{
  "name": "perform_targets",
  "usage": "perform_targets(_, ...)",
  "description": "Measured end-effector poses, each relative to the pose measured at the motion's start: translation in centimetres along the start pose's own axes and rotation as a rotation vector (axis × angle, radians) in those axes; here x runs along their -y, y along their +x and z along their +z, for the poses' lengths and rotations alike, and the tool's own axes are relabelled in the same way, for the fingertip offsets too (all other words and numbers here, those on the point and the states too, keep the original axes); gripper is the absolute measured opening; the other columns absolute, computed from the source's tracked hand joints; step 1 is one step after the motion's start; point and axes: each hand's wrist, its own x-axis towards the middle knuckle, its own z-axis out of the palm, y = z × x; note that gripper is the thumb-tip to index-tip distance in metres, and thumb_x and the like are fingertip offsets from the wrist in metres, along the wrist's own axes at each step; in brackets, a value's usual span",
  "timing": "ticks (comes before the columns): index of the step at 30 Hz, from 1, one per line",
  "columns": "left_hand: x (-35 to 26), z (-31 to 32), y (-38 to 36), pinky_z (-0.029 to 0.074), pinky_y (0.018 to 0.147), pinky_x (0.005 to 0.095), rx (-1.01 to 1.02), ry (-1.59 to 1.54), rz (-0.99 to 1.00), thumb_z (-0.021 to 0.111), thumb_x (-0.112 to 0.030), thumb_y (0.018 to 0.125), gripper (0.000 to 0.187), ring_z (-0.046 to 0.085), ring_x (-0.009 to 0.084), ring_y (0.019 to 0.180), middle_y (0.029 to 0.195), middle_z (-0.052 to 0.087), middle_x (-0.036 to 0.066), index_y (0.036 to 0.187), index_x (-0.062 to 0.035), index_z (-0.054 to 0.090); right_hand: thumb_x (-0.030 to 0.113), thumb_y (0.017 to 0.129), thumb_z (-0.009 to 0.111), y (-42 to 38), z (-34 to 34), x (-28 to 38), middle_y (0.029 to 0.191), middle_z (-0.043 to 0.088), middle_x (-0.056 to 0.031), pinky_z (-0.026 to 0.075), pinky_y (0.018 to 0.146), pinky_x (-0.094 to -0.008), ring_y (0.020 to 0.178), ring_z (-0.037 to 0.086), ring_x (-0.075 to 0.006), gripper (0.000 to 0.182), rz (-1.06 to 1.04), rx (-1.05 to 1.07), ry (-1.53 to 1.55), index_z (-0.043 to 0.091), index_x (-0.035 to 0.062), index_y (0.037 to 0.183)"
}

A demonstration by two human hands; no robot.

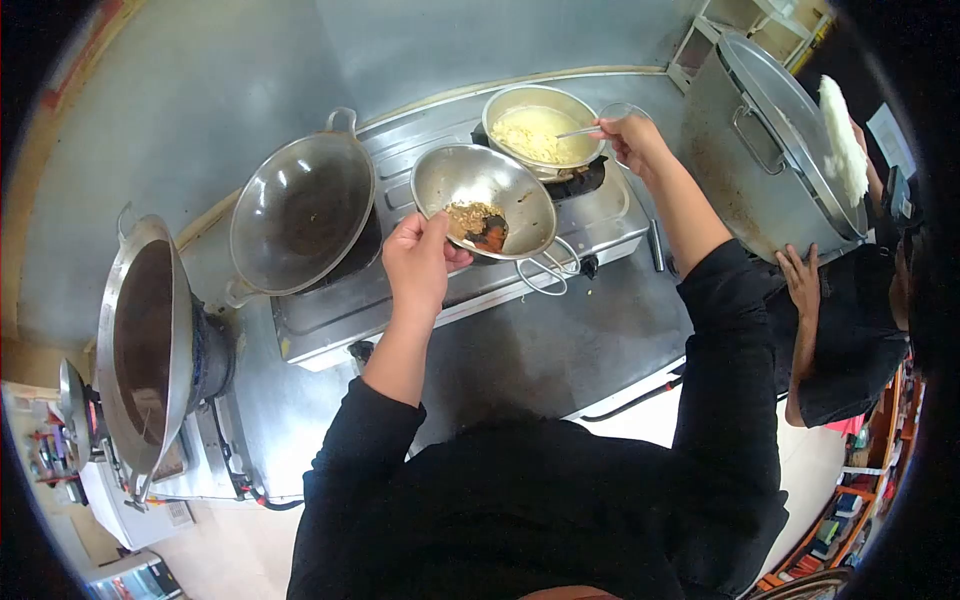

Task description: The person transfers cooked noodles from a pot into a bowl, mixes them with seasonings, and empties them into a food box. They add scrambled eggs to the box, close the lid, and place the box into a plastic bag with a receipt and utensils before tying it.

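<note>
My left hand [417, 262] pinches the near-left rim of a shiny metal bowl [455, 170], tilted toward me over the stove. Brown crumbly seasoning and a dark reddish patch lie in its lower part. Behind it, my right hand [632, 140] grips the handle of a thin metal utensil [578, 131], which looks like a spoon. Its far end dips into pale yellow chopped food [530, 138] inside a metal pot [500, 98], so the tip is hidden. The pot sits on the back right of the stove.
A wide two-handled wok [300, 205] rests on the stove [450, 290] at left. Further left stands a larger wok [140, 330] on its burner. At right, a person's hand [800, 280] is beside a huge lidded pot [730, 150]; something white and fluffy [843, 140] is held above it.
</note>
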Motion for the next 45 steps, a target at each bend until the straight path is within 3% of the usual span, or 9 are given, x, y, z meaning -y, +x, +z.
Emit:
perform_targets(13, 0.4, 0.0, 0.6, 0.055, 0.050, 0.0307, -0.018, -0.034, 0.043, 0.056, -0.016, 0.087, 0.025, 0.056, 0.0131, 0.049, 0.059, 0.049, 0.003, 0.067, -0.0079, 0.045, 0.009, 0.085, 0.053, -3.3, 1.4, 1.0, 0.077, 0.068, -0.0047, 0.029, 0.049, -0.0217, 0.052, 0.034, -0.0064, 0.016, -0.072, -0.047, 0.194, 0.065, 0.0045, 0.095)
perform_targets(19, 1.3, 0.4, 0.7, 0.055, 0.051, 0.0308, -0.037, -0.063, 0.042, 0.056, -0.017, 0.088, 0.025, 0.055, 0.0137, 0.049, 0.060, 0.048, 0.004, 0.067, -0.0065, 0.046, 0.016, 0.085, 0.057, -8.7, 5.5, 0.7, 0.074, 0.068, -0.0078, 0.044, 0.059, -0.0280, 0.065, 0.059, -0.0124, 0.020, -0.663, -0.201, -0.347, 0.068, 0.0023, 0.095)
perform_targets(20, 1.3, 0.4, 0.7, 0.055, 0.051, 0.0307, -0.036, -0.063, 0.043, 0.056, -0.017, 0.088, 0.025, 0.055, 0.0136, 0.049, 0.060, 0.048, 0.004, 0.067, -0.0063, 0.046, 0.020, 0.086, 0.058, -10.2, 6.3, 0.7, 0.070, 0.067, -0.0117, 0.047, 0.067, -0.0324, 0.072, 0.064, -0.0200, 0.022, -0.670, -0.192, -0.360, 0.068, 0.0018, 0.093)
perform_targets(23, 1.3, 0.5, 0.5, 0.055, 0.052, 0.0307, -0.036, -0.062, 0.043, 0.056, -0.017, 0.088, 0.025, 0.055, 0.0136, 0.050, 0.060, 0.048, 0.004, 0.067, -0.0060, 0.046, 0.016, 0.084, 0.060, -13.9, 7.9, -0.3, 0.066, 0.063, -0.0141, 0.047, 0.065, -0.0363, 0.067, 0.061, -0.0271, 0.018, -0.756, -0.168, -0.503, 0.067, 0.0008, 0.090)
perform_targets(26, 1.4, 0.6, 0.4, 0.055, 0.052, 0.0308, -0.042, -0.079, 0.045, 0.056, -0.017, 0.088, 0.025, 0.055, 0.0138, 0.050, 0.060, 0.048, 0.004, 0.068, -0.0057, 0.046, 0.010, 0.083, 0.062, -16.0, 8.6, -2.0, 0.071, 0.062, -0.0101, 0.045, 0.064, -0.0315, 0.068, 0.058, -0.0224, 0.011, -1.098, -0.109, -0.706, 0.067, 0.0045, 0.091)
perform_targets(29, 1.7, 0.6, 0.4, 0.056, 0.053, 0.0311, -0.039, -0.104, 0.051, 0.056, -0.017, 0.088, 0.024, 0.055, 0.0139, 0.050, 0.060, 0.048, 0.004, 0.068, -0.0054, 0.047, 0.005, 0.079, 0.062, -17.0, 9.1, -2.6, 0.073, 0.060, -0.0100, 0.044, 0.064, -0.0357, 0.070, 0.054, -0.0285, 0.010, -1.392, -0.036, -0.801, 0.066, 0.0073, 0.087)
perform_targets(33, 2.0, 0.4, 0.4, 0.056, 0.054, 0.0315, -0.043, -0.120, 0.045, 0.056, -0.016, 0.087, 0.023, 0.055, 0.0140, 0.050, 0.060, 0.048, 0.004, 0.069, -0.0051, 0.048, 0.005, 0.078, 0.061, -16.6, 7.6, 0.1, 0.075, 0.061, -0.0083, 0.043, 0.065, -0.0375, 0.071, 0.053, -0.0273, 0.010, -1.436, -0.269, -0.813, 0.066, 0.0095, 0.086)
perform_targets(38, 1.8, 0.6, 0.4, 0.053, 0.049, 0.0291, -0.052, -0.140, 0.049, 0.056, -0.015, 0.087, 0.026, 0.056, 0.0135, 0.048, 0.057, 0.050, 0.005, 0.065, -0.0049, 0.046, 0.019, 0.082, 0.059, -9.9, 4.2, 0.5, 0.072, 0.065, -0.0105, 0.044, 0.066, -0.0413, 0.071, 0.058, -0.0297, 0.014, -1.075, -0.594, -1.015, 0.068, 0.0097, 0.086)
perform_targets(45, 2.2, 0.4, 0.3, 0.055, 0.053, 0.0313, -0.041, -0.130, 0.077, 0.058, -0.016, 0.086, 0.024, 0.056, 0.0137, 0.050, 0.059, 0.050, 0.004, 0.067, -0.0057, 0.047, 0.021, 0.083, 0.057, -6.6, 4.3, -3.7, 0.081, 0.068, -0.0134, 0.048, 0.069, -0.0322, 0.075, 0.065, -0.0249, 0.023, -0.553, -0.392, -0.535, 0.069, 0.0083, 0.097)
